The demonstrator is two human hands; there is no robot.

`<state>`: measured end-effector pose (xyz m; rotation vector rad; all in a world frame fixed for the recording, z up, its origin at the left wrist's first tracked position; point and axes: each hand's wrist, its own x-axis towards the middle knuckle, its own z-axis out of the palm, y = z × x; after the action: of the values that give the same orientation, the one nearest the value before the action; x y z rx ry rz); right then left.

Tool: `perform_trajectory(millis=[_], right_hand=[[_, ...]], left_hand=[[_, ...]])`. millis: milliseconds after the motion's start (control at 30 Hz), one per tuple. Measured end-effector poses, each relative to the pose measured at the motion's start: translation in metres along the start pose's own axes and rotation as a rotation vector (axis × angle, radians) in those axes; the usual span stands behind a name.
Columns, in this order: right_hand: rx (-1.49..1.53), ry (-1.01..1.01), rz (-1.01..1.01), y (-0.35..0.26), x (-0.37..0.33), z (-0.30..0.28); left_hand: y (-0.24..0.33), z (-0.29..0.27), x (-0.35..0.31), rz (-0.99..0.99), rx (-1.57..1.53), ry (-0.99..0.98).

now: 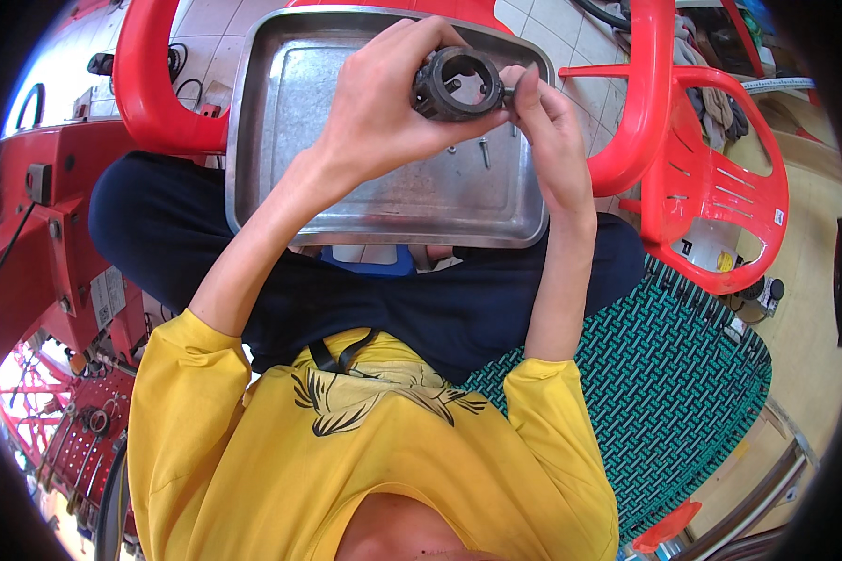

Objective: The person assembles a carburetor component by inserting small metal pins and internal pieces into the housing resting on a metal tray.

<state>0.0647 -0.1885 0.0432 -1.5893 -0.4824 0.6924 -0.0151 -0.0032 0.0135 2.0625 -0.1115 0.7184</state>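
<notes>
My left hand (370, 103) is closed round a dark, thick-walled metal ring (428, 92), raised above the tray with its round opening facing up. At the ring's right side, the fingers of my right hand (554, 131) are bent together on a small dark piece sticking out from it; its kind is mostly hidden by the fingertips. Below both hands lies a shallow metal tray (285, 140). A small screw (485, 152) rests on the tray floor, with other tiny parts close by, partly covered by my hands.
Red plastic seating (154, 84) stands behind and beside the tray. To the right are a red plastic chair (725, 192) and a green-and-black woven seat (646, 393). A red machine frame (65, 206) rises at the left, above a red perforated panel (94, 421) with hanging tools.
</notes>
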Motion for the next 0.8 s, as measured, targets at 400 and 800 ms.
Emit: perform_trajectory(millis=[400,800], right_hand=[[0.232,0.027,-0.044,0.004,-0.002,0.007],[0.078,0.089,-0.203,0.001,0.001,0.007]], left_hand=[[-0.002,0.000,-0.001,-0.032,-0.007,0.014],[0.009,-0.005,0.003,-0.066,-0.025,-0.049]])
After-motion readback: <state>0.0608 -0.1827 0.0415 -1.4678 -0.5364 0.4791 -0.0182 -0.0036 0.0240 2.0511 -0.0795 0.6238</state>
